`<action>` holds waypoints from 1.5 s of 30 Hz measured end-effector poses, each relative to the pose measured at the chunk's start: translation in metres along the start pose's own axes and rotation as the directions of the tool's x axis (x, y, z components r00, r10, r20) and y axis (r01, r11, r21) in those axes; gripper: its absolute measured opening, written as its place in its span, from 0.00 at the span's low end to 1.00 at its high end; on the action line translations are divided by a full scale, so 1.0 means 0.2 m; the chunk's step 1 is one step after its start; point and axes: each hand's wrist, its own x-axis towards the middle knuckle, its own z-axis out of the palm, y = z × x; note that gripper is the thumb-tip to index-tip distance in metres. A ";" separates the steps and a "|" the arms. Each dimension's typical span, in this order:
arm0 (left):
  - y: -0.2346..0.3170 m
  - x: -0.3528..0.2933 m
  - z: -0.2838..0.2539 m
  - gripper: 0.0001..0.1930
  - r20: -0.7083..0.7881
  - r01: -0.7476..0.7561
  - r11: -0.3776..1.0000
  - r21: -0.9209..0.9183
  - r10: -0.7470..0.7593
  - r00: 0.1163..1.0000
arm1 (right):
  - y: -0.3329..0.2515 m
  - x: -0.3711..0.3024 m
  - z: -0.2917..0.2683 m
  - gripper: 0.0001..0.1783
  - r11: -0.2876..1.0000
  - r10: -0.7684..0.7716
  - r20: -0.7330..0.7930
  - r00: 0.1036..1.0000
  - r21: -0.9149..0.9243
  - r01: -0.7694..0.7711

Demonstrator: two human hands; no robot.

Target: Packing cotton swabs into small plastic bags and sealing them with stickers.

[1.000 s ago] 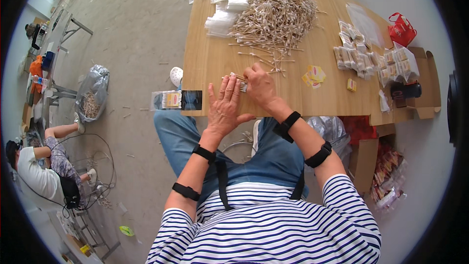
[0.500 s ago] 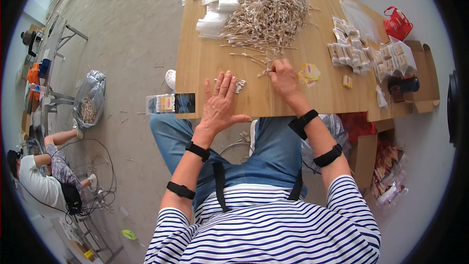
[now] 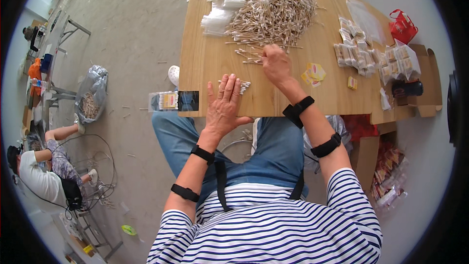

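A big heap of cotton swabs [image 3: 276,12] covers the far middle of the wooden table [image 3: 205,63]. At the heap's near edge my right hand [image 3: 277,66] is closed, fingertips down among loose swabs [image 3: 250,57] that poke out to its left. My left hand [image 3: 223,107] lies flat by the table's near edge, fingers stretched out and the thumb apart. Under its fingers rests a small row of swabs [image 3: 245,86], their white tips showing on the right side; the rest is covered.
Clear plastic bags [image 3: 217,22] lie left of the heap. Yellow cards [image 3: 313,73] and a small yellow pack [image 3: 352,83] sit to the right, before bundled swab packs [image 3: 355,51]. A filled pack [image 3: 168,100] overhangs the left edge. Another person [image 3: 46,176] sits at far left.
My right hand has moved away from me and slightly left, up to the loose swabs by the heap. My left hand stays flat on the small row. The view has shifted slightly.
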 end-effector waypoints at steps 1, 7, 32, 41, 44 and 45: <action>0.00 0.00 0.00 0.69 -0.002 0.002 1.000 -0.003 -0.002 1.000 | 0.01 -0.01 -0.02 0.03 0.999 0.039 0.020 0.999 -0.027 -0.038; 0.00 0.00 0.00 0.69 -0.004 0.003 1.000 0.009 -0.003 1.000 | -0.02 -0.09 0.02 0.04 0.996 0.041 0.108 0.993 -0.083 -0.032; 0.00 0.00 0.01 0.69 -0.006 -0.001 1.000 0.003 0.001 1.000 | -0.17 -0.04 0.02 0.04 1.000 0.005 0.149 0.989 -0.030 -0.001; 0.00 0.01 0.01 0.70 -0.018 -0.012 1.000 0.016 0.012 1.000 | -0.20 -0.19 0.02 0.04 0.992 0.030 0.101 0.994 0.122 -0.043; 0.00 0.01 0.01 0.70 -0.007 -0.019 1.000 0.013 0.019 1.000 | -0.21 -0.21 0.06 0.03 0.993 0.009 0.102 0.995 0.119 -0.021; 0.00 0.01 0.01 0.70 -0.011 -0.029 1.000 0.006 0.029 1.000 | -0.22 -0.22 0.08 0.02 0.992 -0.004 0.096 0.995 0.123 -0.008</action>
